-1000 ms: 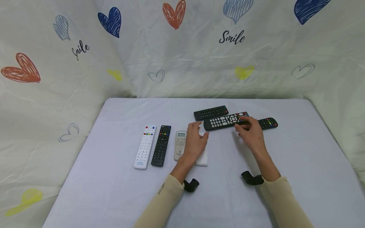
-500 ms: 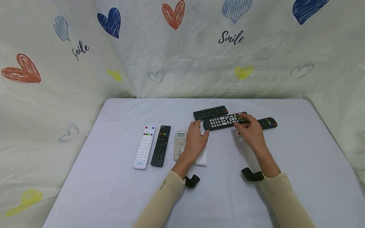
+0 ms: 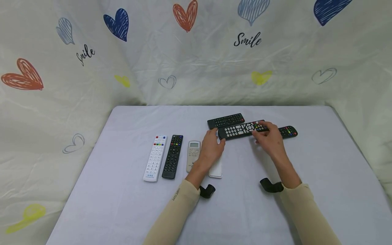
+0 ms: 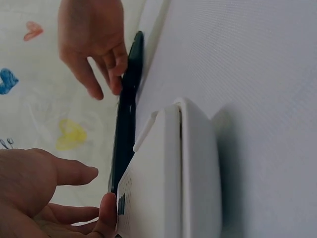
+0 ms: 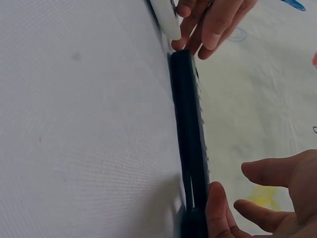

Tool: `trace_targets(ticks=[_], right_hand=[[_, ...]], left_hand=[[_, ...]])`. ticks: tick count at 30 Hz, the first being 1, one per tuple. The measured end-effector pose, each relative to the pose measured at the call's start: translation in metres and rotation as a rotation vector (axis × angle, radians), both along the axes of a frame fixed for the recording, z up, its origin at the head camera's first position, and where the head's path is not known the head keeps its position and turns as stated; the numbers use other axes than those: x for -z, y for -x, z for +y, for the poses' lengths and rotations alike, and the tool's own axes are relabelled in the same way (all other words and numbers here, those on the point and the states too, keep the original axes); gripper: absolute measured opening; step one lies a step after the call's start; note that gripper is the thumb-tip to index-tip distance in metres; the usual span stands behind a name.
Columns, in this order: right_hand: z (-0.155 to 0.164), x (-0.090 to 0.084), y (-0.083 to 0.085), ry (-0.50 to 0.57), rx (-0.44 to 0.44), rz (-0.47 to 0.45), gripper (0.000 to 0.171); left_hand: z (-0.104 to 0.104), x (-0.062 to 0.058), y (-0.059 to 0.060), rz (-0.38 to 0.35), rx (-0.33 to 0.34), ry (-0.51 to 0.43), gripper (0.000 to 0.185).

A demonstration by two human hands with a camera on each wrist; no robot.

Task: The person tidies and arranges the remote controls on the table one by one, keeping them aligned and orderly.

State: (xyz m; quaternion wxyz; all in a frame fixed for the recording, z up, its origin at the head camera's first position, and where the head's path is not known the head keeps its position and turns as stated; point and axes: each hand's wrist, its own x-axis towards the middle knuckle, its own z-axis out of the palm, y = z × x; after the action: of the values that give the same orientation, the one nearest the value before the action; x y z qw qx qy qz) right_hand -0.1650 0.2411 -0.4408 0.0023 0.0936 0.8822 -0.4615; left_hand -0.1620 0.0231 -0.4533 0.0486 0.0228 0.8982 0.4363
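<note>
Head view first: a pale lilac tabletop (image 3: 122, 204) with a creased cream backdrop sheet (image 3: 196, 68) hung behind and down both sides, printed with scribbly hearts and the word "Smile". Near the middle left, a neat row lies side by side: a white remote (image 3: 155, 158), a black remote (image 3: 173, 156), a small grey remote (image 3: 193, 156) with a screen, and a white one (image 3: 216, 170) mostly hidden under the left hand (image 3: 212, 149). Further back right, a long black remote (image 3: 242, 129) with white buttons lies crosswise; the left hand's relaxed fingers touch its left end, and the right hand (image 3: 269, 141) pinches its right end with thumb and fingertips. A short black remote (image 3: 226, 120) sits just behind it, and another black remote (image 3: 288, 131) pokes out to the right. Left wrist view: the white one (image 4: 173, 183) lies flat on the cloth, the long black remote (image 4: 126, 119) edge-on beyond it, the left hand's fingers (image 4: 69, 171) loose. Right wrist view: the long black remote (image 5: 190, 144) rests edge-on on the cloth, the right thumb (image 5: 218, 208) against its near end.
</note>
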Motion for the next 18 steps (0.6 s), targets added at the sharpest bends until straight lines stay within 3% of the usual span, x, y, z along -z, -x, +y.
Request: trace_targets(ticks=[8, 18], right_hand=[[0.0009, -0.0002, 0.0032, -0.011, 0.026, -0.027, 0.065], [0.0035, 0.0000, 0.0058, 0.038, 0.046, -0.091, 0.069]], left_hand=[[0.0042, -0.0040, 0.0047, -0.056, 0.011, 0.021, 0.060], [0.0035, -0.0057, 0.0067, -0.064, 0.029, 0.049, 0.060]])
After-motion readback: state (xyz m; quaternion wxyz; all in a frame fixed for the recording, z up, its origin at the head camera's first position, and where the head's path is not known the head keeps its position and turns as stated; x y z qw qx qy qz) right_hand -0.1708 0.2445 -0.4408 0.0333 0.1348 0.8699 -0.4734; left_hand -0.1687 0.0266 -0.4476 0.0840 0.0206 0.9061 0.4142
